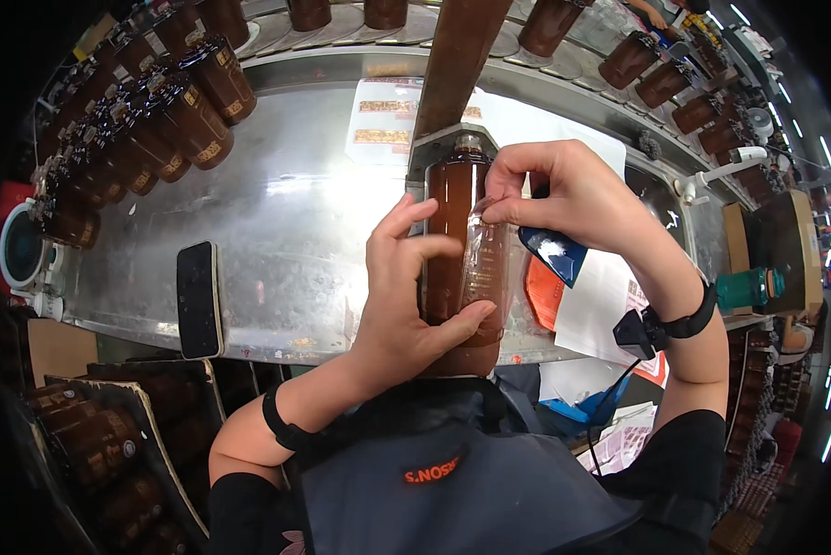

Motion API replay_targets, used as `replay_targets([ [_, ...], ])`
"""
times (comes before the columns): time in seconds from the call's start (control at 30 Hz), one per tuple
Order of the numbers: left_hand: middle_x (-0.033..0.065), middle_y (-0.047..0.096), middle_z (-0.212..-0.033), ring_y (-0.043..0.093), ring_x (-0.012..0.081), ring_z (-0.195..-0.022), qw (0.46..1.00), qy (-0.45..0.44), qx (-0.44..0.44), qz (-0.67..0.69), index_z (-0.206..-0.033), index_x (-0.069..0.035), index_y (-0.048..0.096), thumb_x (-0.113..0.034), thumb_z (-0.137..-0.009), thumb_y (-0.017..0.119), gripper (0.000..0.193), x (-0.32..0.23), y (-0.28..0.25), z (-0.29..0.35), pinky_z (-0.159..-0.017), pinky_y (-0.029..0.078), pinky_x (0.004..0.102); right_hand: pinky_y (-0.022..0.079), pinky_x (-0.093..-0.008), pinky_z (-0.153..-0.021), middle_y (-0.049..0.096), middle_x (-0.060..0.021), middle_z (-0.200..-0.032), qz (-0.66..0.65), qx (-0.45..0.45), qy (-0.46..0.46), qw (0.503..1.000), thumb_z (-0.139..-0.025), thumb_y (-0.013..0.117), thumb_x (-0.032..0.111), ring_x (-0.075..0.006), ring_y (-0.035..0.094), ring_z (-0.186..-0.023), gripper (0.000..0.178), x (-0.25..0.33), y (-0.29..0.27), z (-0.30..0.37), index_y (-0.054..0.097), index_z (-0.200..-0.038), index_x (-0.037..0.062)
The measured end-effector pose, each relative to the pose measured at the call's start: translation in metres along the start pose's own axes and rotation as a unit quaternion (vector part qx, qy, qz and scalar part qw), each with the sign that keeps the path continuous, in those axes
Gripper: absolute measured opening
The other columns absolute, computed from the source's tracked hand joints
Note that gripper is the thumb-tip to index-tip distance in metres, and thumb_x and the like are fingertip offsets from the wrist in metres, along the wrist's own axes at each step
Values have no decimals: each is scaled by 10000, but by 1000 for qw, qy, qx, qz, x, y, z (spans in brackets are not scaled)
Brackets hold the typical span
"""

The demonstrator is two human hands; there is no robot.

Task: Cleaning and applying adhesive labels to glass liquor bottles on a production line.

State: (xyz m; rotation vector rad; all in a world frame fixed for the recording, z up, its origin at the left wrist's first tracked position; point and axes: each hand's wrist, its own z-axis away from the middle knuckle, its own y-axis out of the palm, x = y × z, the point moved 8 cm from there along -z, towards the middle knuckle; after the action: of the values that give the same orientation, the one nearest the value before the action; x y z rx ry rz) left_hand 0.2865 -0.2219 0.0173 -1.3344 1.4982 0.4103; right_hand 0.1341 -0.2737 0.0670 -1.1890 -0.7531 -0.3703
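Note:
A brown bottle (448,199) with a clear neck lies in front of me, its neck pointing away. My right hand (559,190) pinches the upper end of a clear label (485,254) with pale printing. The label's lower part lies along the bottle's right side. From the left, my left hand (411,287) reaches over the bottle with its fingers spread. Its index fingertip touches the brown surface, and the thumb rests lower down near the label's edge. Part of the bottle's upper right side is hidden behind my right hand.
Several brown bottles (217,83) crowd the far left of the metal table (277,222). A phone (199,301) lies near its front edge. Label sheets (383,120) lie beyond a brown post (457,65). Right of my bottle are a blue piece (554,252) and an orange piece (545,293).

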Motion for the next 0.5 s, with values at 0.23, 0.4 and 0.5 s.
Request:
replay_targets([
  [0.23, 241, 224, -1465, 265, 356, -1387, 983, -117, 51, 132, -1481, 16, 120, -245, -767, 795, 1016, 32, 21, 0, -1132, 263, 444, 430, -219, -670, 640, 8, -766, -54, 4, -34, 998, -808, 724, 83, -56, 544, -716, 113, -7, -3, -7, 738, -919, 66],
  [0.4, 257, 238, -1471, 268, 354, -1392, 972, -167, 60, 157, -1484, 63, 66, -268, -811, 754, 1017, 35, 27, -3, -1135, 262, 406, 457, -231, -716, 673, -15, -828, -40, -14, -64, 997, -816, 719, 84, -79, 592, -772, 114, -5, -8, -8, 746, -923, 58],
  [0.5, 260, 255, -1471, 282, 346, -1390, 974, -157, 50, 154, -1482, 72, 72, -273, -831, 736, 992, 35, 27, -8, -1133, 264, 399, 463, -235, -727, 680, -17, -835, -43, -23, -60, 997, -818, 722, 93, -84, 603, -783, 108, -7, -11, -10, 744, -914, 50],
])
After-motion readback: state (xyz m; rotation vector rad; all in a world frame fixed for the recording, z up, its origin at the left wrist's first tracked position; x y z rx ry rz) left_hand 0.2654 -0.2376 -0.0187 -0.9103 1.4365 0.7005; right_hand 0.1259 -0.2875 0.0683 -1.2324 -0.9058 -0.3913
